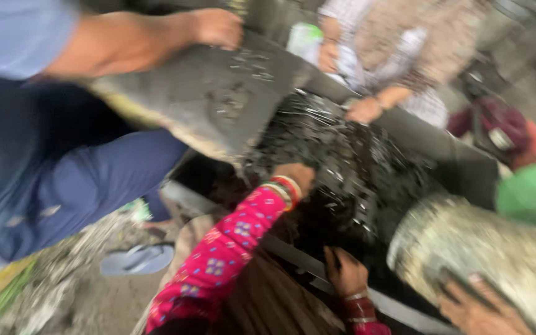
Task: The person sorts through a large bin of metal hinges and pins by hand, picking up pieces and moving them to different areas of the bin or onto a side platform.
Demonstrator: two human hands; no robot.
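A blurred view from above showed several people crowded around a dark metal trough (448, 149) heaped with small black glittering scraps (348, 161) – shiny, flake-like bits piled in a mound at the middle of the trough, dark grey to black with pale glints.

The wearer's left hand (296, 177), at the end of a bright pink patterned sleeve (224, 254) with red and gold bangles (285, 189) at the wrist, was pushed into the near edge of the heap; its fingers were buried or blurred, so I could not tell whether they were spread or closed. The right hand (344, 272), lower down and also ringed with bangles, curled over the near rim of the trough, fingers bent around the edge.

Above left, another person's bare arm (138, 40) in a blue sleeve tipped a grey sack (212, 99) toward the pile, with scraps clinging to the cloth. On the far side a person in a pale patterned top rested a hand (364, 110) on the trough's far wall. At lower right a rounded, silvery woven sack (497, 254) lay just beside the heap, with someone's hand (476, 307) on it – too blurred for more. A blue sandal (138, 259) lay on the dusty floor at lower left
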